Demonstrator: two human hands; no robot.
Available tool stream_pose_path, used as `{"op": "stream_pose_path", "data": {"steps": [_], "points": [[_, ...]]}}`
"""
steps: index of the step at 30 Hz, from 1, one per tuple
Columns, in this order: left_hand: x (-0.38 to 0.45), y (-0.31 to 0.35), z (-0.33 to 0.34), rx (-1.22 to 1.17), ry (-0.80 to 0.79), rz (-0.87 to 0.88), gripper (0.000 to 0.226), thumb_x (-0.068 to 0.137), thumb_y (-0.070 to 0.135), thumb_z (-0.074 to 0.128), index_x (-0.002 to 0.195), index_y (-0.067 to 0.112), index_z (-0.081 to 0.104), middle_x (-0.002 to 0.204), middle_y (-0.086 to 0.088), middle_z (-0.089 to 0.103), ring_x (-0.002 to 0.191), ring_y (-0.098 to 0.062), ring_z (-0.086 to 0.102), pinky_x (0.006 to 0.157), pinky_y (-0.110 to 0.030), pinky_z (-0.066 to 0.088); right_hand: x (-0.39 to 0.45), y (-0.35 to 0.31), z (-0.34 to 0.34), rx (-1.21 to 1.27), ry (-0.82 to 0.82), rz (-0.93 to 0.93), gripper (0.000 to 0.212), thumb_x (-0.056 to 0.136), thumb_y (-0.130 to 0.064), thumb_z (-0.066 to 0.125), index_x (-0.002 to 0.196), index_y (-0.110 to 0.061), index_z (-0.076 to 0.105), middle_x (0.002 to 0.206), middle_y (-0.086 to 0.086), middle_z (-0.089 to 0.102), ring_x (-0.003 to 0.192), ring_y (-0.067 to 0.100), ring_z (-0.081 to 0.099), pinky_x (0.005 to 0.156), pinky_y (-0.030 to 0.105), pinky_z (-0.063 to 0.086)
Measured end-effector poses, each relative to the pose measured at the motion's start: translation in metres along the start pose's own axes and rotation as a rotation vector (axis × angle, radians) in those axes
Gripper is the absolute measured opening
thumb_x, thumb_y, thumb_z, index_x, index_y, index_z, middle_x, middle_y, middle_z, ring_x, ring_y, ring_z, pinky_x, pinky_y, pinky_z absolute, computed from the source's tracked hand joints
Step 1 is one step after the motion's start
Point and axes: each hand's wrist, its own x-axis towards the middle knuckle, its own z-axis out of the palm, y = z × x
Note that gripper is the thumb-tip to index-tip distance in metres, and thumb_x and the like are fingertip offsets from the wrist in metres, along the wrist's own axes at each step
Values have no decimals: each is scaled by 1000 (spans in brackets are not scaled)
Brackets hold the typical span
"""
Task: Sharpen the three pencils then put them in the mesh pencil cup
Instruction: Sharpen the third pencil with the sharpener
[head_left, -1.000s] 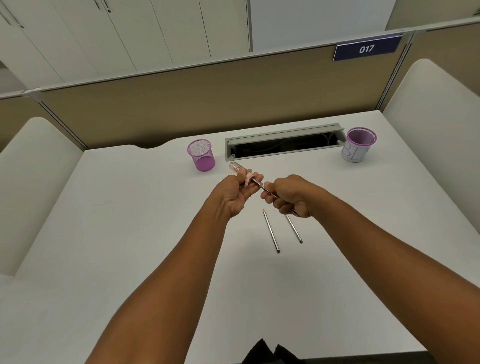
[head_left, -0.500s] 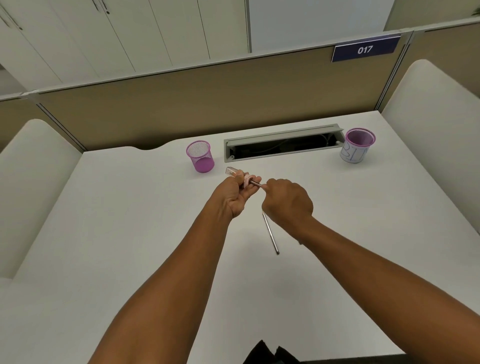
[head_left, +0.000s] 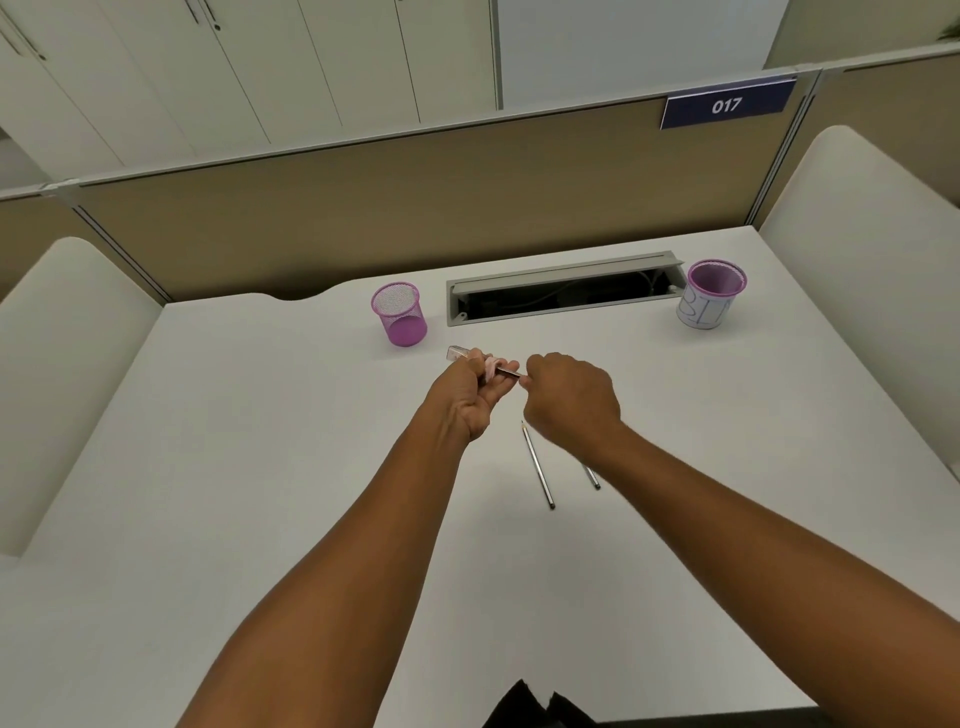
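My left hand (head_left: 470, 397) grips a clear and pink sharpener (head_left: 462, 355) above the white desk. A silver pencil (head_left: 508, 371) sticks out of it to the right, and my right hand (head_left: 569, 400) pinches that pencil, hiding most of its length. Two more pencils lie on the desk below the hands: one in full view (head_left: 537, 464), pointed tip toward me away, the other pencil (head_left: 592, 476) mostly hidden under my right wrist. The purple mesh pencil cup (head_left: 399, 313) stands upright and looks empty, just behind and left of my left hand.
A second cup (head_left: 709, 295) with a purple rim and a white label stands at the back right. An open grey cable tray (head_left: 561, 288) runs between the two cups. White side panels flank the desk, and a tan partition rises behind it.
My right hand has turned over and slid up the pencil toward the sharpener. The left hand stays in place.
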Motion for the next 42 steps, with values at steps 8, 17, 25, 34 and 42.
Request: {"op": "stream_pose_path", "data": {"steps": [8,17,25,34,42], "points": [[-8,5,5,10,-75,-17,18,102,13,46,103,-3,52,91,-20,62,78,-31,66,72,-40,57,-2,-8,-15,277,-146,255,14,91,-18,46,84,-11,56,78,7,53,67,24,49,53,25,33],[-12,6,-1,0,-76,19,26,103,15,44,120,-4,50,99,-20,63,113,-37,62,92,-43,52,13,5,-27,718,-506,539,32,98,-26,40,84,-7,61,76,7,51,54,14,35,47,23,29],[-13,8,-7,-113,-56,2,24,102,13,45,120,-2,50,100,-22,62,116,-38,60,94,-45,50,-1,9,-15,449,-328,198,39,103,-22,29,110,-2,61,108,15,62,91,26,54,75,34,40],[-14,5,-14,-123,-66,-5,28,102,14,45,124,-3,50,99,-22,63,115,-38,61,87,-45,53,-9,17,3,634,-262,234,33,101,-33,39,102,-6,58,85,1,56,72,14,47,63,29,37],[-11,3,-22,-131,-46,-12,30,101,16,48,125,-1,50,101,-23,65,109,-38,64,88,-46,53,-10,19,14,739,-258,257,26,99,-33,44,98,-10,56,87,-1,57,73,13,48,62,27,39]]}}
